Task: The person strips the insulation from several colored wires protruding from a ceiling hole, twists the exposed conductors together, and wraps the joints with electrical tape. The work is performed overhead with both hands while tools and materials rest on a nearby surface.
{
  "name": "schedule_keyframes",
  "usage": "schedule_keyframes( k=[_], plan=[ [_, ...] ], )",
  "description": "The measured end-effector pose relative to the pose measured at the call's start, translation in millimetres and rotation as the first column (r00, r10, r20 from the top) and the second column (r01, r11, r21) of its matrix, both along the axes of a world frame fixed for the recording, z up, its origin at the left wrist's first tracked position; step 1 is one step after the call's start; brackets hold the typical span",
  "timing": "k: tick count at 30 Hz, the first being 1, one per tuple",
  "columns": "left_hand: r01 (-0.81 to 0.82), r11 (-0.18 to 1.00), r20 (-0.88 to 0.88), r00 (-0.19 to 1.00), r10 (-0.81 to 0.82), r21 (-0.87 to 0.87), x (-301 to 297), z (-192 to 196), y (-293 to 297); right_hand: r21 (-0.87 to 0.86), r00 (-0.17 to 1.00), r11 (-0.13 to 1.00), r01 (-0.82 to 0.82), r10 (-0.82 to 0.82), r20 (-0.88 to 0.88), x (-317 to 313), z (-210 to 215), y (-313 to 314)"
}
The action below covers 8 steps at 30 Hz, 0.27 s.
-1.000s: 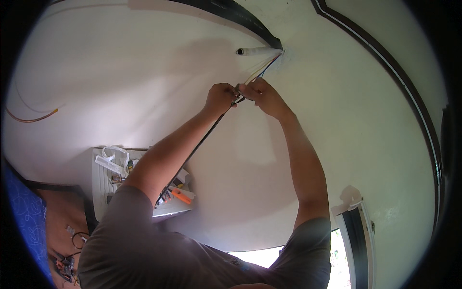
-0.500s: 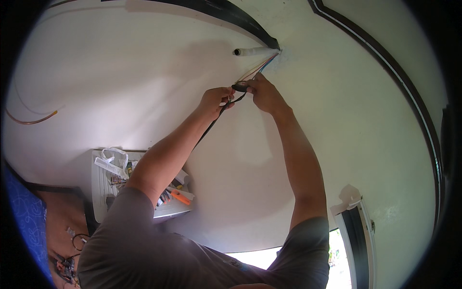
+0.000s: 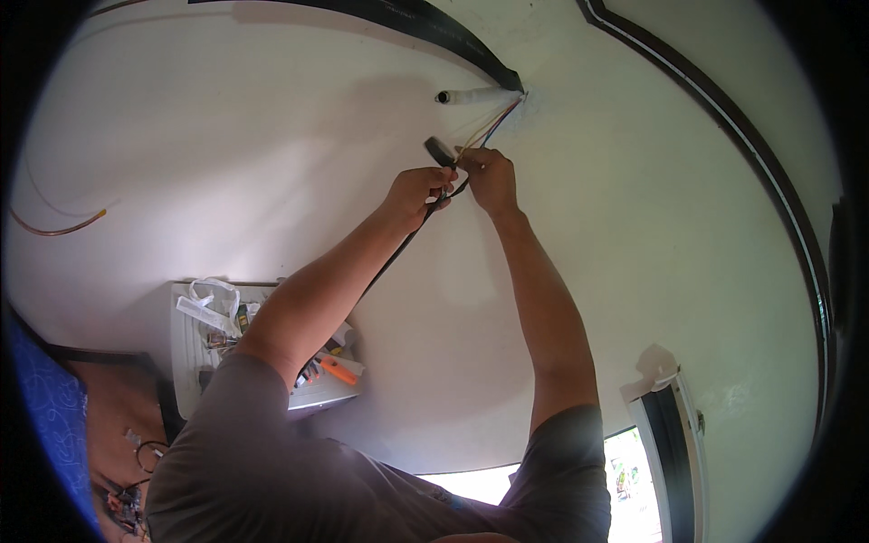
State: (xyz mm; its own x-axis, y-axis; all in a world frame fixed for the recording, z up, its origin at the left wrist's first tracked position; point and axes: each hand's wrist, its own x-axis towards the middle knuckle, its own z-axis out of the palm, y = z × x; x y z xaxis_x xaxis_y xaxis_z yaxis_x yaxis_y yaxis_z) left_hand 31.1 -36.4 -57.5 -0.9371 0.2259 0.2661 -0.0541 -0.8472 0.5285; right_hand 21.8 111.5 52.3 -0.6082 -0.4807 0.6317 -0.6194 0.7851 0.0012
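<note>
Both my arms reach up to a bundle of thin coloured wires (image 3: 500,119) that comes out of a hole in the wall. My left hand (image 3: 421,194) is closed around the black cable (image 3: 391,261), which runs down to the left behind my forearm. Beside it, my right hand (image 3: 491,183) pinches at the wires where they meet the cable; its fingertips partly hide that spot. A roll of black tape (image 3: 439,151), slightly blurred, stands just above the left fingertips, left of the right ones. Which fingers bear the roll I cannot tell.
A white pipe end (image 3: 475,96) and a thick black sleeve (image 3: 434,32) emerge by the same hole. Below left, a white unit (image 3: 187,362) carries tools, among them an orange-handled one (image 3: 338,371). A copper pipe (image 3: 68,232) sticks out at left. An open window (image 3: 672,452) is lower right.
The tape roll has gone from my right fingers to the left of them and tilted upright. My right hand has shifted slightly left and down; my left hand has moved a little right.
</note>
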Motion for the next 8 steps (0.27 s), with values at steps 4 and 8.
schedule_keyframes(
  k=[4, 8],
  plan=[
    [0.014, 1.000, -0.011, 1.000, -0.014, -0.011, -5.9, -8.4, 2.7, -0.376, 0.934, 0.927, 0.023, 0.114, 0.338, -12.5, -10.7, -3.6],
    [0.002, 1.000, 0.035, 0.999, -0.002, -0.002, -18.8, -17.9, 6.8, -0.307, 0.707, 0.923, 0.233, 0.057, 0.705, -0.2, 1.7, -4.5]
  ],
)
